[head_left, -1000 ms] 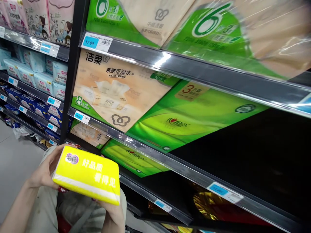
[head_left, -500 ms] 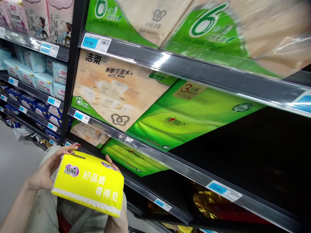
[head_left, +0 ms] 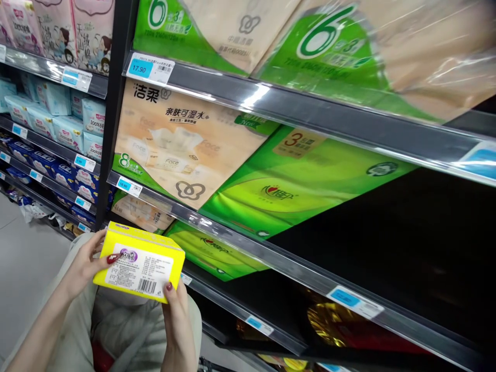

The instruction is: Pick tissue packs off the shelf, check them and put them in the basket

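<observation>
Along the top left shelf (head_left: 34,64), pink packs (head_left: 58,31) stand close to its front edge. Under them, pale blue packs (head_left: 67,132) are stacked up to the right corner of the next shelf down, and dark blue packs (head_left: 62,173) sit lower. Then comes a tall black post (head_left: 114,103).

Next is the left hand (head_left: 83,266). It grips the left end of a yellow pack (head_left: 138,261), with its thumb on the front and most of its fingers out of sight behind. The pack is over the lap (head_left: 127,325), near the left end of the low shelf, tilted so its white label (head_left: 147,266) (it has a bar code) faces the eyes. The right hand (head_left: 176,305) holds the lower right corner, thumb in front.

More to the right, a big peach pack (head_left: 217,134) and a green pack (head_left: 267,206) lean side by side on a middle shelf.

The step now looks like keeping the label in view. A next move, I think, calls for a soft, steady hold so the pack does not get squashed.
</observation>
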A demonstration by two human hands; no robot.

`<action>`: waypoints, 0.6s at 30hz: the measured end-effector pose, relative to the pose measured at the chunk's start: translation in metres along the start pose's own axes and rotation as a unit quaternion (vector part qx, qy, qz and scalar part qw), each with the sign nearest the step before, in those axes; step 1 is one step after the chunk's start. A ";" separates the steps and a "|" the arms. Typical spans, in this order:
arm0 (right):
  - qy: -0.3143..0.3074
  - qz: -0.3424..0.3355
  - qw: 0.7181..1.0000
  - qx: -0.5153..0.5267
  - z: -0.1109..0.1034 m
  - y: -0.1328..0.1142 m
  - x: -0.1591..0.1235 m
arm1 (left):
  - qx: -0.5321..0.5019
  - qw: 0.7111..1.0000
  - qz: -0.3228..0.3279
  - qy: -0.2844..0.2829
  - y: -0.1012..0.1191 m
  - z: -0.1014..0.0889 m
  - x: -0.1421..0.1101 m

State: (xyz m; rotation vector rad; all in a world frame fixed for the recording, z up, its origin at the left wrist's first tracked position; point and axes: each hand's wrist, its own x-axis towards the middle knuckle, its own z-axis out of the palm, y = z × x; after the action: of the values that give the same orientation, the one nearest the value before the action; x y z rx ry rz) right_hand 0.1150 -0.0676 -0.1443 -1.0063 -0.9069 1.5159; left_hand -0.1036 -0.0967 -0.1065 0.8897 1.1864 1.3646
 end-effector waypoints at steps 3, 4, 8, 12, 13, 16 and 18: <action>0.040 0.050 0.998 0.015 0.010 -0.001 0.001 | 0.016 0.999 -0.005 0.035 -0.006 0.003 0.005; 0.045 0.057 0.997 0.018 0.013 -0.002 0.001 | 0.013 0.999 -0.004 0.044 -0.009 0.003 0.006; 0.036 0.060 0.998 0.005 0.020 -0.006 -0.001 | -0.015 0.998 -0.005 0.054 -0.015 0.001 0.008; 0.028 0.051 0.998 -0.008 0.014 -0.003 -0.002 | -0.038 0.998 -0.002 0.058 -0.014 0.002 0.007; 0.031 0.042 0.999 -0.014 0.011 -0.002 -0.002 | -0.052 0.997 0.003 0.060 -0.015 0.002 0.007; 0.028 -0.025 0.997 -0.067 0.012 -0.002 -0.006 | -0.162 0.983 -0.007 0.086 -0.024 0.004 0.012; 0.059 -0.108 0.981 -0.147 0.026 -0.006 -0.014 | -0.238 0.966 -0.033 0.098 -0.035 0.006 0.017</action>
State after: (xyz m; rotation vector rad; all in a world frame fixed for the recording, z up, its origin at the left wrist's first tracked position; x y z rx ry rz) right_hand 0.0942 -0.0812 -0.1280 -1.1544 -1.1385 1.1501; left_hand -0.0919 -0.0813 -0.1410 0.3776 0.9590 1.6165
